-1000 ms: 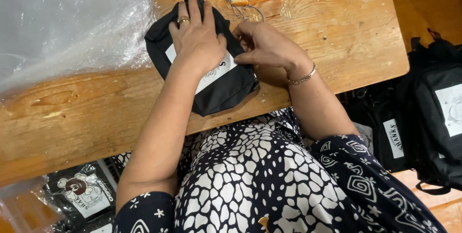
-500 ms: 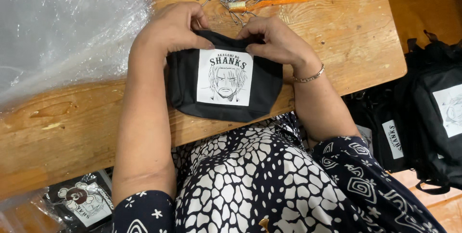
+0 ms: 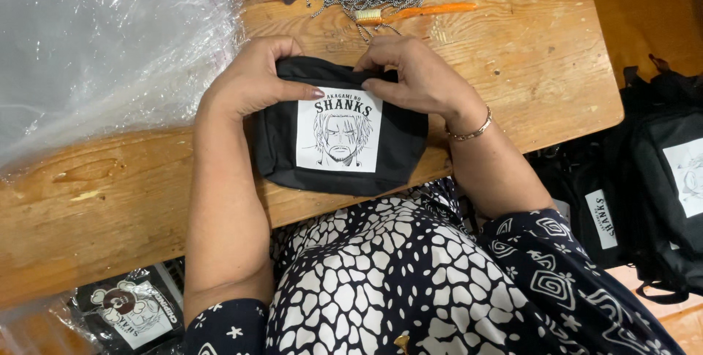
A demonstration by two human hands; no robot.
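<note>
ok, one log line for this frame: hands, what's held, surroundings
left hand: grips pouch top edge | right hand: grips pouch top edge | black pouch: flat on wooden table, print up | orange tool: beyond

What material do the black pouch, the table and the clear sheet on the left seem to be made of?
Black pouch: likely woven fabric, matte, creasing softly under the hands.
Table: unfinished wood, with visible grain, knots and scratches.
Clear sheet: thin plastic film, glossy and wrinkled.
</note>
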